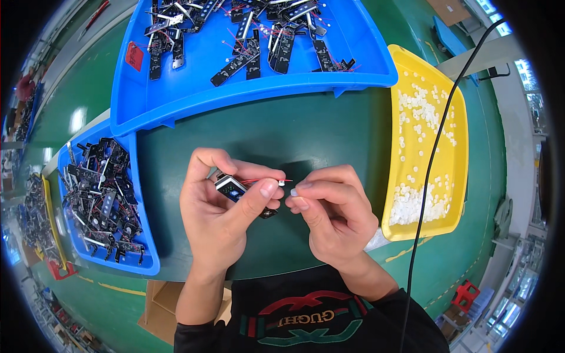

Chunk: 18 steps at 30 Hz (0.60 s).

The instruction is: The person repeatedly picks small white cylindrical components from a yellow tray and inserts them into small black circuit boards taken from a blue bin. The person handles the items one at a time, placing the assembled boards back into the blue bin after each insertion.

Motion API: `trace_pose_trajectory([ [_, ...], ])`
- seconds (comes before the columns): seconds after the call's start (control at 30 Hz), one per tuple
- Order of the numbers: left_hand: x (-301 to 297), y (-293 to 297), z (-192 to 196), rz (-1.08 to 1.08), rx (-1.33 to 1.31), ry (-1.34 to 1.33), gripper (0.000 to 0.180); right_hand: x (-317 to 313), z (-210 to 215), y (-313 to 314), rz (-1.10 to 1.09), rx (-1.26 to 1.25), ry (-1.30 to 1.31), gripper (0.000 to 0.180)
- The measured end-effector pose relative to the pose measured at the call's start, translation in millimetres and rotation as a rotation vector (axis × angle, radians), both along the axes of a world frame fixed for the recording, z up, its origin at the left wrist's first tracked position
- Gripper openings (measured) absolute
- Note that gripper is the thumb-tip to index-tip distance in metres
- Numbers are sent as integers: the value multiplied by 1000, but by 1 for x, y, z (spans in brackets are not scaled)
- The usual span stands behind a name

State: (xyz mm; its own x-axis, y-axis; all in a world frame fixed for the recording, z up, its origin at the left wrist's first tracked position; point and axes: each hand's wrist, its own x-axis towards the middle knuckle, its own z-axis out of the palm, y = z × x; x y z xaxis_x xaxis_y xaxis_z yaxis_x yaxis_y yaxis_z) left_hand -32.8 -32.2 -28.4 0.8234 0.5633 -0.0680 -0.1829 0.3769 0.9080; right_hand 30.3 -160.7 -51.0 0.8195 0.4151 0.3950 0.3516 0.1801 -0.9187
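Between its thumb and fingers, my left hand (212, 226) grips a small black circuit board (231, 189) with a light strip along one edge. Thin red wires (254, 179) run from the board past the thumb tip toward the right hand. At the wires' end, by my left thumb, sits a tiny white part (281, 183). My right hand (336, 220) is closed in a pinch on a small white cap (294, 192), just right of the wire ends. Whether cap and wires touch is too small to tell. Both hands are above the green table (265, 126).
A large blue tray (259, 93) of boards with red wires spans the far side. At left, a smaller blue tray (152, 257) holds more boards. On the right, a yellow tray (424, 231) carries many white caps, and a black cable (434, 147) hangs across it.
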Motion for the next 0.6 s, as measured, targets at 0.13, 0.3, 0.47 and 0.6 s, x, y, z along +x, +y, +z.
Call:
trace_pose_trajectory([
  [0.13,-2,3,-3,-12,16,-4,31,-2,3,3,56,84,166,17],
  [0.3,-1,3,-7,-19,21,-30,32,4,2,-1,80,30,5,22],
  [0.47,0,-1,-5,-28,59,-22,33,4,0,-1,40,13,-72,25],
  [0.6,0,-3,-6,-27,86,-43,33,6,1,0,27,-6,-114,24],
])
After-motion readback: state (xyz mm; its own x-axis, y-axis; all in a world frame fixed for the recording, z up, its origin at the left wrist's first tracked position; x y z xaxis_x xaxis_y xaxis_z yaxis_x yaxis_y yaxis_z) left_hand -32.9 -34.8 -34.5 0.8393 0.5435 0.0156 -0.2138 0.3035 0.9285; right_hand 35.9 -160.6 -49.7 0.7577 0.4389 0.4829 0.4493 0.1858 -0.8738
